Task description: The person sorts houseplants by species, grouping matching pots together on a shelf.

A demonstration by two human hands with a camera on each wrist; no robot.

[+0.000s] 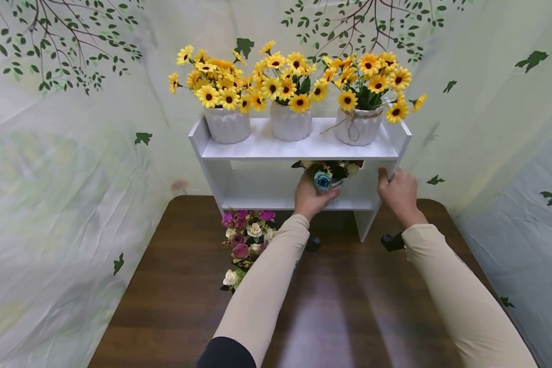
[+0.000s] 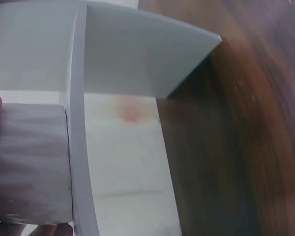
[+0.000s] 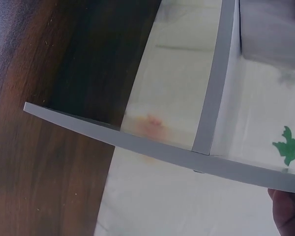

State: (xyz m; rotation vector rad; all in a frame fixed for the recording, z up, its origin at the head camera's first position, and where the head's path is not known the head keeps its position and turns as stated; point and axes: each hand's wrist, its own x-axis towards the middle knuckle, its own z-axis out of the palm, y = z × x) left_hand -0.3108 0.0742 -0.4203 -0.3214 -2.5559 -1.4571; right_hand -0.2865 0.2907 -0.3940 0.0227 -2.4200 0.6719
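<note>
My left hand (image 1: 315, 197) reaches into the lower compartment of a white two-tier shelf (image 1: 267, 152). It holds a pale flowerpot (image 2: 29, 162), thumb on one side and fingers on the other. The pot's base lies right at the lower board (image 2: 79, 147). Out of the pot rise a blue rose (image 1: 323, 180), cream blooms and dark leaves, partly hidden under the top board. At the shelf's right side panel (image 3: 157, 154), my right hand (image 1: 400, 197) grips the edge, with fingertips (image 3: 287, 209) showing on the outer face.
Along the top board stand three white pots of yellow flowers: left (image 1: 227, 127), middle (image 1: 291, 123) and right (image 1: 360, 128). Purple and cream roses (image 1: 246, 237) are on the brown table (image 1: 165, 306), left of my left forearm. A leaf-printed curtain (image 1: 73, 204) hangs behind and beside the table.
</note>
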